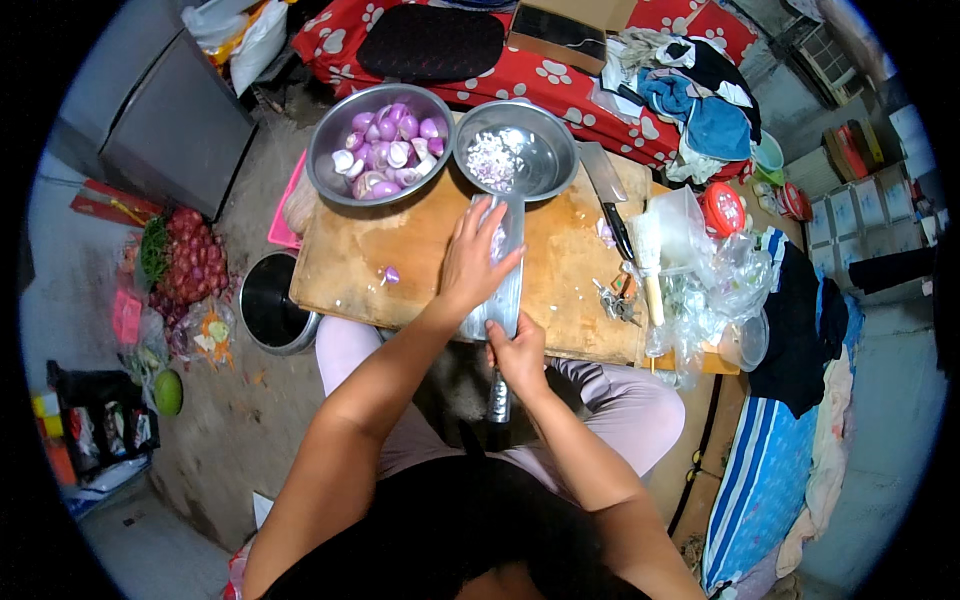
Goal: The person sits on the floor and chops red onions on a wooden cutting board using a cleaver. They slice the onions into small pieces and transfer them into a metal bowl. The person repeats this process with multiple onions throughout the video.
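My right hand (pixel 517 356) grips a wide-bladed cleaver (pixel 506 300), its metal handle pointing towards me and its blade lying over the wooden board (pixel 375 255). Fingers spread, my left hand (pixel 476 262) rests against the blade, where pale chopped bits (pixel 498 244) show; whether it grips anything is hidden. The blade's far end reaches the near rim of a metal bowl (pixel 551 157) holding chopped white and purple pieces (pixel 495 159). To its left, a larger metal bowl (pixel 321 154) holds peeled purple onions (pixel 386 142). A small onion piece (pixel 391 275) lies on the board.
At the board's right lie a black-handled knife (pixel 609 195), a brush (pixel 651 262), keys (pixel 619 304) and clear plastic bags (pixel 694 300). A dark-bottomed metal pot (pixel 309 334) stands on the floor at left, near a net bag of red onions (pixel 195 255).
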`<state>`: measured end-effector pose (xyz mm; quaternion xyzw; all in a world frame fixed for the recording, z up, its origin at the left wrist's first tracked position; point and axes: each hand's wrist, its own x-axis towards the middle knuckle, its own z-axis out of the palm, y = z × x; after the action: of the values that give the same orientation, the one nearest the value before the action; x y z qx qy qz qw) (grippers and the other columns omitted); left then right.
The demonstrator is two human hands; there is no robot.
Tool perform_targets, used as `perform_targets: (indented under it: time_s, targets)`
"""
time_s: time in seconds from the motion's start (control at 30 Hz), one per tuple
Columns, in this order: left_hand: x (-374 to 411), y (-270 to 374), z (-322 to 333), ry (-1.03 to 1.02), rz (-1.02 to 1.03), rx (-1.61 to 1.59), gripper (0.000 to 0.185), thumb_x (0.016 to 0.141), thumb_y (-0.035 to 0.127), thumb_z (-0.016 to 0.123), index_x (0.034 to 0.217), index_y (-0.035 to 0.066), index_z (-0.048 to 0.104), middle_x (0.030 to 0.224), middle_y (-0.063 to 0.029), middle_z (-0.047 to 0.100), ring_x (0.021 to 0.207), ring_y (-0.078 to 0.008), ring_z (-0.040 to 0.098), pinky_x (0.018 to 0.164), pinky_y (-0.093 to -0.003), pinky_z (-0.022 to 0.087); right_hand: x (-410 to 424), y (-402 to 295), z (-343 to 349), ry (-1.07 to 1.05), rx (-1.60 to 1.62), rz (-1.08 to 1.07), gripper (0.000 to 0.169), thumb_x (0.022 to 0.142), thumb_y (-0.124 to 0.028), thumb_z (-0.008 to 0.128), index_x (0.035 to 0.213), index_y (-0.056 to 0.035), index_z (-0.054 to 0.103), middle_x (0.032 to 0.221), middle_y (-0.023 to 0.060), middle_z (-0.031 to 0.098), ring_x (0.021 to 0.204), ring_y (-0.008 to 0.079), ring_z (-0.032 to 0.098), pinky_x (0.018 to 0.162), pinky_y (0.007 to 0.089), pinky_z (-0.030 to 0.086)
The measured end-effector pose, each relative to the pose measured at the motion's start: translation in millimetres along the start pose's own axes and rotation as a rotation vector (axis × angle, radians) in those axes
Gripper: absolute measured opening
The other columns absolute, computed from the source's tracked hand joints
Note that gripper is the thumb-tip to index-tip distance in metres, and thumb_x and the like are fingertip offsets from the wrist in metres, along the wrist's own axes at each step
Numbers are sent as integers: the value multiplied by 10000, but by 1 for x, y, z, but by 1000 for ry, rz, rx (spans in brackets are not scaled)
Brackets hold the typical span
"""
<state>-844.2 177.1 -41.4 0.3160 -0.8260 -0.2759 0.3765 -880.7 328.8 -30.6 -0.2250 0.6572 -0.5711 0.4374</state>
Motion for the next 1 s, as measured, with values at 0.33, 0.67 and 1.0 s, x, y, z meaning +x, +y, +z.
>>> perform_targets:
  time_s: [0.33,0.67,1.0]
  targets:
    - [164,-12,53,264,78,-42,227,839,205,693,1000,59,630,1050,-154,602,1004,-355,550,887,-439,442,66,-92,-57,-22,-116,-112,152,902,8,598,1051,20,575,663,42,595,473,104,524,425,268,421]
    - [129,-9,77,115,296,106,213,794,80,701,1005,56,690,1095,-116,667,1015,-326,596,874,-412,480,25,-57,-198,66,74,46,149,921,-24,624,1058,33,621,705,11,597,467,65,470,420,227,369]
    - [57,36,195,-325,61,96,489,666,158,830,1102,90,621,1156,-100,571,1121,-310,511,942,-412,415,28,-78,-252,318,412,-198,177,925,-35,615,1082,41,587,786,55,603,488,96,488,425,232,396]
